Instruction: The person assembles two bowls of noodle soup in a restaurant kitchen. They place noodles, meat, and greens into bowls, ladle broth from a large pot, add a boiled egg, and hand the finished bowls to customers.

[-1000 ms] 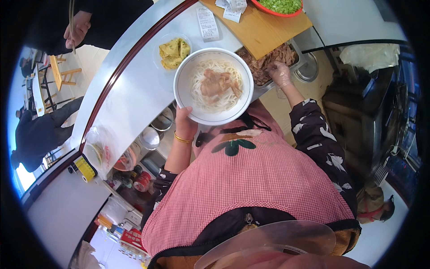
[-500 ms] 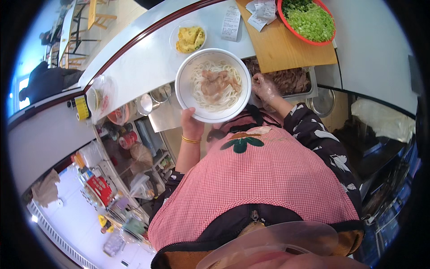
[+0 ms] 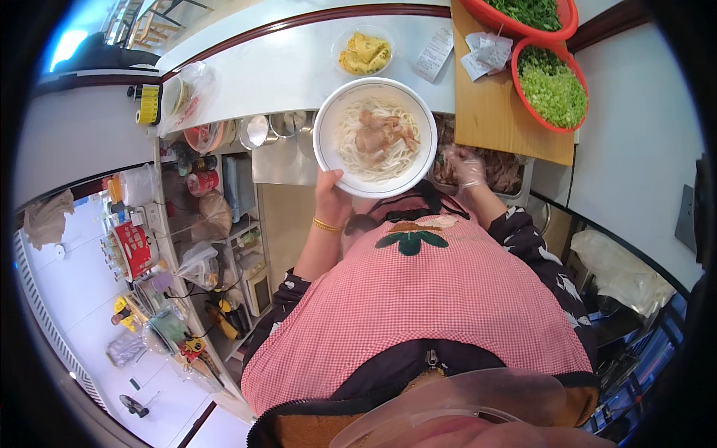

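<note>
My left hand [image 3: 334, 198] grips a white bowl [image 3: 326, 153] by its lower left rim, thumb over the edge. White noodles [image 3: 399, 163] lie in it, topped with thin slices of brownish meat [image 3: 379, 138]. To the right, my right hand [image 3: 467, 168], in a clear plastic glove, reaches into a metal tray [image 3: 523, 185] of dark sliced meat [image 3: 502, 166]. Its fingers are bent together on the slices at the tray's left part; the fingertips are partly hidden.
A wooden board [image 3: 485, 112] covers the tray's far side, bearing paper slips [image 3: 489, 54] and a red basket of chopped green onion [image 3: 553, 86]. Behind it stands a basket of leafy greens [image 3: 532, 11]. Beyond the bowl are a container of yellow folded egg [image 3: 364, 54] and a receipt [image 3: 433, 54].
My right hand has moved from the tray's left edge further in over the meat. The bowl stays in my left hand. The view has turned and shifted.
</note>
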`<action>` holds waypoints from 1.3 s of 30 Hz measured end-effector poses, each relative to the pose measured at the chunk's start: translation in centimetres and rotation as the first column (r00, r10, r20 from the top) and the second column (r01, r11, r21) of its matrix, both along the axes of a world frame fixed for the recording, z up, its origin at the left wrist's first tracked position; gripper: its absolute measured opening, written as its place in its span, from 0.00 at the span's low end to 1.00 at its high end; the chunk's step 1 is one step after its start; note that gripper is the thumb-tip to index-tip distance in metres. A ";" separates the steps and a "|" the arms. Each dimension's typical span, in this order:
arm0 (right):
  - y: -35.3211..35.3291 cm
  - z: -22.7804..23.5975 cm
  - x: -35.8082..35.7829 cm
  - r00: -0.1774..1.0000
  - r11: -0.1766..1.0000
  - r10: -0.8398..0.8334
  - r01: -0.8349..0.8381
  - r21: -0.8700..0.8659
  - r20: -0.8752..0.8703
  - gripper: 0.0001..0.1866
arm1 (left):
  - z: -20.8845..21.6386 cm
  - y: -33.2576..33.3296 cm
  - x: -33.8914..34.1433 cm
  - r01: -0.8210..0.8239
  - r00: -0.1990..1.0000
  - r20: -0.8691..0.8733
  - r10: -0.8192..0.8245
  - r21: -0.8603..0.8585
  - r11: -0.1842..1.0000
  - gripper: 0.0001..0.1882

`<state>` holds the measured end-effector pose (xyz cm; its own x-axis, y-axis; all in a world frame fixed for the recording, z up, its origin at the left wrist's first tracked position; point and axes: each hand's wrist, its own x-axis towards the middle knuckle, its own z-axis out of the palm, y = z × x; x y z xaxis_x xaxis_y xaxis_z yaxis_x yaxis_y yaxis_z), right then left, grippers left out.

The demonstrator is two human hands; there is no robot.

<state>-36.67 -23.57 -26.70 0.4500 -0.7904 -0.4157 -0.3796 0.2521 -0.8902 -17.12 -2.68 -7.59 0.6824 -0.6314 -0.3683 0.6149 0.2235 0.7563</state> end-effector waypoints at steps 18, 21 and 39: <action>-1.5 24.8 7.1 0.959 0.972 0.138 -0.179 0.153 0.249 0.08 | 0.9 -7.6 4.0 0.154 0.987 0.057 -0.151 -0.060 0.986 0.32; -2.9 23.7 9.0 0.954 0.902 0.300 -0.282 -0.328 0.004 0.12 | 0.8 -8.3 4.4 0.146 0.989 0.034 -0.144 -0.081 0.986 0.32; -13.4 31.7 12.9 0.842 0.529 0.488 -0.494 -0.690 -0.229 0.14 | 1.0 -14.3 6.8 0.194 0.979 -0.028 -0.200 -0.139 0.971 0.42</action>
<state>-23.81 -36.94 5.01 0.8591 -0.4873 0.1566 -0.2528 -0.6700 -0.6980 -10.34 -16.95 -6.60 0.5253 -0.7976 -0.2963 0.6875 0.1927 0.7001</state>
